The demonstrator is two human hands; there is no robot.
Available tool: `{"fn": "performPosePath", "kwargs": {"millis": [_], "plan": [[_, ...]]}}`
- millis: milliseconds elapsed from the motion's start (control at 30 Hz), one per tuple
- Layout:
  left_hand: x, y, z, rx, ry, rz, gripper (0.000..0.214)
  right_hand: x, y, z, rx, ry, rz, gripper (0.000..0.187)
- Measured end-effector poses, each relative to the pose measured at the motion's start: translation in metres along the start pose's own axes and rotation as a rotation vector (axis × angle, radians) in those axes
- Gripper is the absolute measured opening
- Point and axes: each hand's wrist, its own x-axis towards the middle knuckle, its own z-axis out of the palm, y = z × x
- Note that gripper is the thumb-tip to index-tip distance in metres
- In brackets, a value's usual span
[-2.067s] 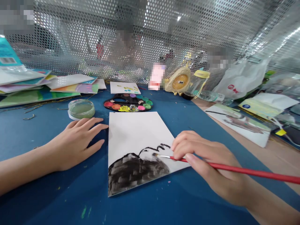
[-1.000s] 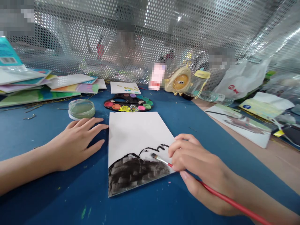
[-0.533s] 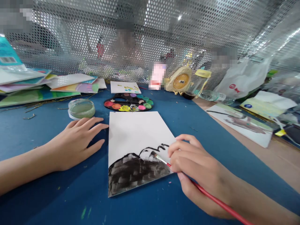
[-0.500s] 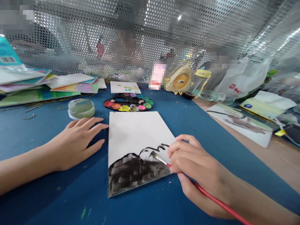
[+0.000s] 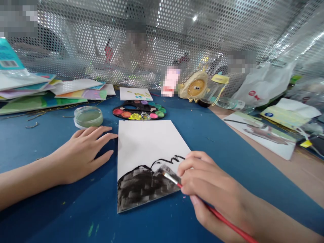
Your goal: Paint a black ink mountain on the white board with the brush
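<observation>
Blue desk before a perforated metal screen carries a white sheet of paper, and its long axis runs away from the person. The right hand is closed around a red brush, pinching it low, close to the bristles. The handle goes back and to the right, while the tip points up and to the left and touches the upper border of the black painted area on the near part of the sheet. So the paper lies left and a little ahead of this hand, which is the nearer one to the black paint. The left hand rests flat and empty on the desk with loose fingers, its fingertips just beside the left edge of the paper. A paint palette and a cup of greenish water stand beyond the sheet, well apart from the brush
</observation>
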Motion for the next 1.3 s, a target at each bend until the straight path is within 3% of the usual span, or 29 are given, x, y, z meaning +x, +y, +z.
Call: {"fn": "performPosePath", "kwargs": {"millis": [200, 300, 433, 600, 733, 900, 1033, 1167, 1300], "plan": [[0.0001, -0.0011, 0.0011, 0.001, -0.004, -0.005, 0.052, -0.0030, -0.0016, 0.0014, 0.005, -0.002, -0.028, 0.019], [-0.0002, -0.0018, 0.0015, -0.001, -0.002, -0.009, 0.051, -0.0042, -0.0016, 0.0027, 0.002, 0.058, 0.002, 0.016], [0.0001, -0.0017, 0.0015, -0.004, -0.005, -0.002, 0.051, -0.0024, -0.0011, 0.0044, 0.006, 0.020, -0.056, 0.019], [0.0010, -0.0008, 0.0007, -0.014, -0.028, -0.028, 0.053, -0.0010, 0.0004, 0.0036, -0.014, 0.066, 0.005, 0.015], [0.0008, -0.0004, 0.0010, -0.007, -0.014, -0.021, 0.052, -0.0009, -0.0015, 0.0026, -0.002, -0.011, -0.043, 0.016], [0.0004, -0.0001, 0.0011, -0.010, -0.009, -0.023, 0.051, -0.0011, 0.0002, 0.0039, -0.014, 0.065, 0.017, 0.015], [0.0007, -0.0010, 0.0003, -0.013, -0.008, -0.014, 0.050, -0.0017, 0.0014, 0.0045, 0.026, -0.012, -0.051, 0.014], [0.0014, -0.0027, 0.0000, -0.023, -0.065, -0.006, 0.048, -0.0009, 0.0010, 0.0040, -0.029, 0.079, 0.031, 0.016], [0.0009, -0.0022, -0.0005, -0.025, -0.032, -0.008, 0.048, 0.0005, -0.0002, 0.0024, 0.011, -0.007, -0.064, 0.016]]}}
